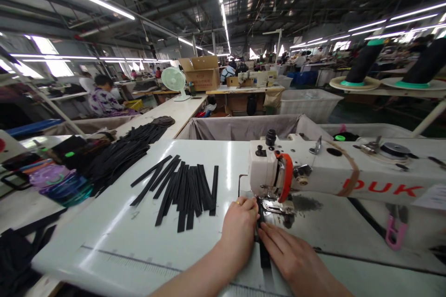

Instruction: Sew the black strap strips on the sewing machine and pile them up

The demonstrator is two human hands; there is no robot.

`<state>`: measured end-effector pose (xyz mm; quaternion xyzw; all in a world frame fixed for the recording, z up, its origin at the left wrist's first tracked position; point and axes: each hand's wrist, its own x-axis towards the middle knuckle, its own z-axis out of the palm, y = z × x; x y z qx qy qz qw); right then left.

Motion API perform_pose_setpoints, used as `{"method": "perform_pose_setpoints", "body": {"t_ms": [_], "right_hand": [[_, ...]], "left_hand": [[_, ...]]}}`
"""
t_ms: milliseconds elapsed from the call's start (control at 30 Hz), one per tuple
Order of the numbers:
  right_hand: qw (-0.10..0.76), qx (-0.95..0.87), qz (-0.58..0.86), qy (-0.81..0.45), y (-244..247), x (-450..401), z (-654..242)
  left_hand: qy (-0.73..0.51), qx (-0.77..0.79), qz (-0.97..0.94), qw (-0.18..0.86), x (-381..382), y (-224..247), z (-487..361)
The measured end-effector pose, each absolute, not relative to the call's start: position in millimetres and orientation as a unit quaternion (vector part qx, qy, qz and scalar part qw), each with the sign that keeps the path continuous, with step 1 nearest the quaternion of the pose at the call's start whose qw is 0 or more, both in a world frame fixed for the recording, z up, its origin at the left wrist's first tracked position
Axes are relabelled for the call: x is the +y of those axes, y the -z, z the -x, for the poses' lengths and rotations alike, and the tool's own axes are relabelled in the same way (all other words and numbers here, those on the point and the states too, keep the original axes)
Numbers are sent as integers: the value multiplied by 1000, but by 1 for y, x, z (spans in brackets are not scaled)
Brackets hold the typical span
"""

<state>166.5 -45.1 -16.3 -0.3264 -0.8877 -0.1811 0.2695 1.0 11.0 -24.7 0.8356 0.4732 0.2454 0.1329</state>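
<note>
A black fabric strip (264,256) runs under the needle area of a white sewing machine (266,171) and trails toward me. My left hand (240,222) is closed at the strip's left side, its curled fingertips gripping it just before the presser foot (273,206). From the right, my right hand (289,253) pinches the strip a little nearer to me, its fingers pressed together; the thumb is hidden. Left of my hands, several loose black strips (190,190) lie fanned out on the pale tabletop (114,227).
An orange guard (285,177) sits on the machine head. Pink-handled snips (396,229) lie at the right. A large pile of black strips (121,153) covers the left side table. Beyond the table hangs a grey cloth-lined bin (240,127). Black thread cones (365,62) stand at upper right.
</note>
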Motion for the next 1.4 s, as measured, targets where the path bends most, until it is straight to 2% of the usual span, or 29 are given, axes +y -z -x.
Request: {"method": "perform_pose_setpoints", "body": {"t_ms": [167, 500, 900, 1167, 1400], "right_hand": [[264, -887, 334, 178, 20, -42, -167], [261, -887, 346, 157, 15, -37, -168], [242, -911, 323, -83, -9, -33, -187], [258, -901, 345, -56, 1, -26, -186], [228, -895, 384, -4, 7, -18, -182]], "left_hand": [[-206, 496, -837, 101, 11, 16, -2], [-254, 481, -832, 111, 5, 4, -2], [-282, 463, -828, 141, 3, 6, 4], [-274, 466, -828, 154, 1, 0, 2], [-282, 461, -829, 145, 0, 3, 0]]}}
